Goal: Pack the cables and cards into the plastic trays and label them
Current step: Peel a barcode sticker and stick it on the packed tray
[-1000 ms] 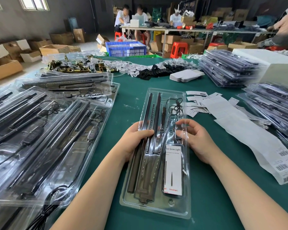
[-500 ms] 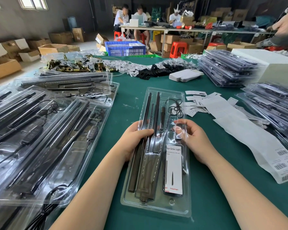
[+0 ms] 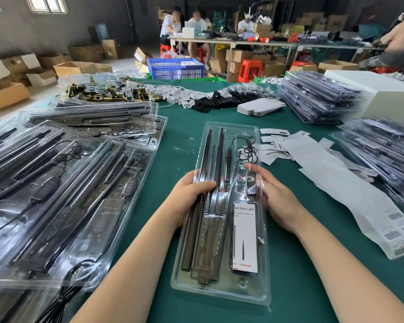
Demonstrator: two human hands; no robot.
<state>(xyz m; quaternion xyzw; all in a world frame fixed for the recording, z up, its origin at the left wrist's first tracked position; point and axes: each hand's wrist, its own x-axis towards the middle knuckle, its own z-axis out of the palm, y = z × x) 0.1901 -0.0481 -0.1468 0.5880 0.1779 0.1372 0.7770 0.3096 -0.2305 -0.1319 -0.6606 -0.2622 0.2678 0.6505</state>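
1. The left hand [image 3: 191, 194] is grasping the left edge of the tray [image 3: 222, 290] at frame centre, its thumb lying over the top onto the dark rods [image 3: 214, 164] and its other fingers hidden beneath.
2. The right hand [image 3: 275, 197] is grasping the tray's right edge, its thumb reaching over the top beside a small black controller [image 3: 250, 185]; the other fingers are hidden below.
3. The tray is lying lengthwise on the green table [image 3: 313, 276], its near end toward the bottom of the frame.
4. Inside the tray, a coiled cable [image 3: 250, 148] is sitting in the upper right compartment, and a white card [image 3: 244, 236] reading "Grow Light" is filling the lower right one.
5. A long sheet of barcode labels [image 3: 350, 197] is trailing down the right of the frame, with loose paper slips [image 3: 275, 141] just above it.
6. Filled trays are overlapping across the left of the frame [image 3: 56, 194], and others are standing in stacks [image 3: 317, 99] at the upper right.
7. Brass hardware [image 3: 98, 92], white clips [image 3: 175, 94] and black parts [image 3: 219, 99] are lying along the table's far edge.
8. People are sitting at a far bench [image 3: 219, 38] at the top, near a blue crate [image 3: 175, 68].
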